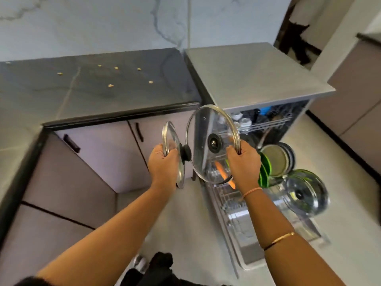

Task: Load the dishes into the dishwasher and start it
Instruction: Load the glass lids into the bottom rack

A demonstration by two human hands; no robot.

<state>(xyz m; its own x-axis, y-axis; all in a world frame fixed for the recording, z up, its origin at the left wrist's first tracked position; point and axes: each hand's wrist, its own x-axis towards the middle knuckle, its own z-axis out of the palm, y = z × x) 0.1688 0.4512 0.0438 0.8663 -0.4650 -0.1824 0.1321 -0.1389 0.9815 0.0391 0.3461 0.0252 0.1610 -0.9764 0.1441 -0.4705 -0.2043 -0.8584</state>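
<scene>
Head view: left grip (162, 164) clasps small glass lid (170, 134); right grip (244, 162) clasps larger steel-rimmed glass lid (206, 126).

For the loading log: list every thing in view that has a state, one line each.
small glass lid, upright, gripped at its rim by the left hand
large glass lid, tilted, underside to camera, gripped at its rim by the right hand
dishwasher door, open, folded down
lower rack, pulled out, partly loaded
third glass lid, standing in the lower rack
green plates, on edge in the lower rack
cabinet doors, shut
</scene>
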